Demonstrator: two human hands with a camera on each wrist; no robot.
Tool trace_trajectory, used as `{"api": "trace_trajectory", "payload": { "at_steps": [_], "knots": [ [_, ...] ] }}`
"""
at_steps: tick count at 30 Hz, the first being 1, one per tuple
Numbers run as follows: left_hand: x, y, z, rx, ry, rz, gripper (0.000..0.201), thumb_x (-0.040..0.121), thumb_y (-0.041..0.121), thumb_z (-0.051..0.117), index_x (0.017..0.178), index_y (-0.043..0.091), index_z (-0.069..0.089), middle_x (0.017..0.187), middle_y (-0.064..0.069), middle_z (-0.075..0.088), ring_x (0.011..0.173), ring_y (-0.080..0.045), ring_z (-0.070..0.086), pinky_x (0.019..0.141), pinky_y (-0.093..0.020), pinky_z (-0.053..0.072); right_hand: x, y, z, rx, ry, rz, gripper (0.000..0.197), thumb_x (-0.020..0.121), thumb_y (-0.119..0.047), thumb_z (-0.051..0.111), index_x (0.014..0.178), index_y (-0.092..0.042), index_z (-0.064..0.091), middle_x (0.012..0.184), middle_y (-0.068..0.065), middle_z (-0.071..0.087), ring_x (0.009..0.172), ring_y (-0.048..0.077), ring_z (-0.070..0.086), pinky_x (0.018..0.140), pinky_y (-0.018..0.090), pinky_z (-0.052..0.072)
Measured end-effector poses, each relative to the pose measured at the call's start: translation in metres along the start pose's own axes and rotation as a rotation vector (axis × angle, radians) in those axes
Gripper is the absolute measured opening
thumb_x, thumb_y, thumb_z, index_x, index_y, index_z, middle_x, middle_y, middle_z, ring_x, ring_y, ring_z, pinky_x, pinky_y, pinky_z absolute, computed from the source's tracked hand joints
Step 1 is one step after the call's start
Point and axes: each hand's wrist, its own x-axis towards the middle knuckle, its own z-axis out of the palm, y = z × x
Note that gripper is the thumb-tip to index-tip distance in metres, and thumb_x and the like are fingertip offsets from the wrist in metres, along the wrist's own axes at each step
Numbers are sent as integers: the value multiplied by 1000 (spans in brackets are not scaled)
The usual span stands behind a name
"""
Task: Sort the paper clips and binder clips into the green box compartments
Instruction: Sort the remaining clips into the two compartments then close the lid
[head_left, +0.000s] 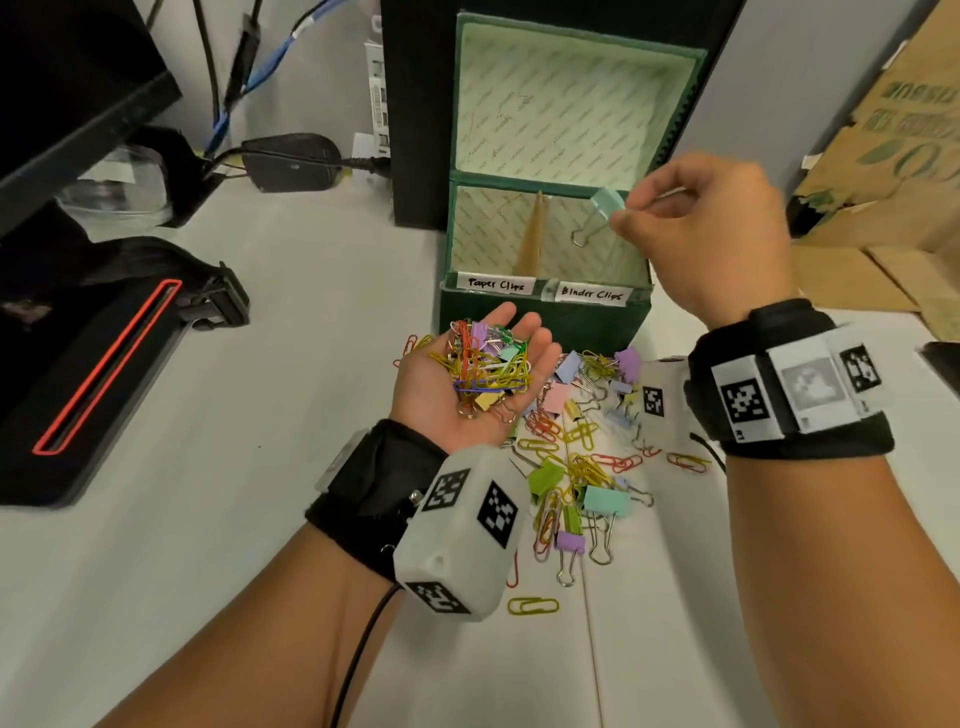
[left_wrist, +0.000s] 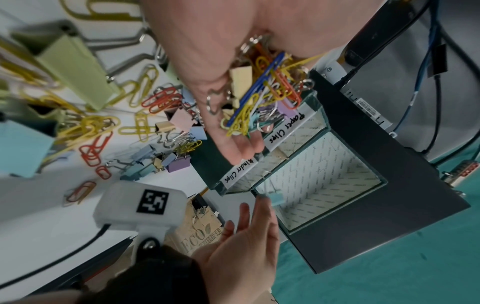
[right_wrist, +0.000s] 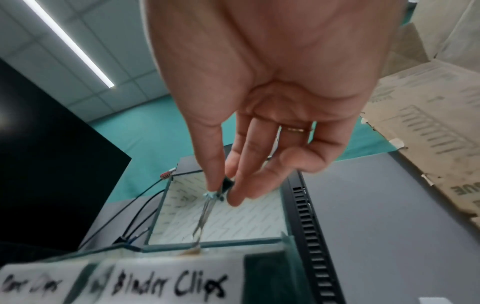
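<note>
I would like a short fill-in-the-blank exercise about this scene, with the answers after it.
1. The right hand pinches a light blue ____ clip.
2. That clip hangs over the compartment labelled ____ Clips.
3. The left hand lies palm ____, full of mixed clips.
4. The green box has ____ labelled compartments.

Answers: binder; Binder; up; two

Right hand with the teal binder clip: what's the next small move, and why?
Probably just let go. The right hand pinches the teal binder clip over the compartment labelled Binder Clips in the green box, wire handles hanging down into it. The left hand holds more mixed clips to sort.
</note>
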Motion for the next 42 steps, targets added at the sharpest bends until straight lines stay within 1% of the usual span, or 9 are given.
{"api": "trace_trajectory", "payload": {
  "at_steps": [3,11,15,19,24,28,34,38,42],
  "knots": [
    [0,0,0,13,21,1,54,96,25,34,80,-6,76,90,-20,71,73,-33,70,81,-48,53,-2,4,3,-137,-158,-9,5,84,-29,70,84,-24,73,82,-6,70,82,11,65,76,27,53],
    [-1,-1,2,12,80,43,46,99,27,31,99,-1,67,90,-20,71,75,-33,69,80,-48,53,-22,-33,-13,-46,-456,-159,4,84,-37,71,85,-34,74,80,-21,70,77,-10,63,66,8,44],
    [-3,-5,2,74,29,58,56,99,23,31,74,0,76,82,-18,71,78,-30,68,94,-48,47,-36,-47,7,-85,-593,-252,12,84,-30,73,95,-32,75,77,-20,69,61,-11,60,54,-2,36],
    [-6,-10,3,155,-9,56,55,96,21,33,63,9,76,76,-10,71,73,-25,69,85,-45,49,-41,-50,25,-131,-702,-266,25,87,-21,71,109,-32,71,94,-10,70,55,-20,56,55,1,43],
    [-4,-9,3,86,-9,21,46,95,23,38,75,4,75,85,-15,71,78,-31,70,90,-48,48,-40,-49,19,-61,-661,-231,13,85,-19,74,94,-28,76,72,-14,68,51,-11,61,51,6,46],
    [-3,-7,3,49,12,12,49,97,26,37,79,-2,73,88,-20,70,82,-35,68,88,-49,50,-39,-49,9,110,-609,-155,7,81,-20,78,87,-22,76,70,-6,74,56,14,71,57,30,59],
    [-4,-7,6,38,41,24,39,97,26,37,102,1,66,92,-20,71,75,-33,70,79,-50,53,-28,-38,0,161,-524,-170,10,78,-20,79,87,-20,76,78,-3,75,73,9,72,78,28,59],
    [-6,-11,7,36,34,-14,38,97,26,39,106,0,65,94,-21,71,74,-33,69,73,-47,56,-16,-23,-6,142,-310,-167,10,78,-23,80,82,-25,71,80,-6,73,69,10,70,65,16,54],
    [-8,-15,7,53,16,-30,40,98,28,38,110,1,64,98,-21,70,76,-32,69,76,-47,55,-3,-8,-5,107,-120,-152,14,78,-28,81,77,-25,67,76,-6,69,57,7,62,58,25,53]
  ]
}}
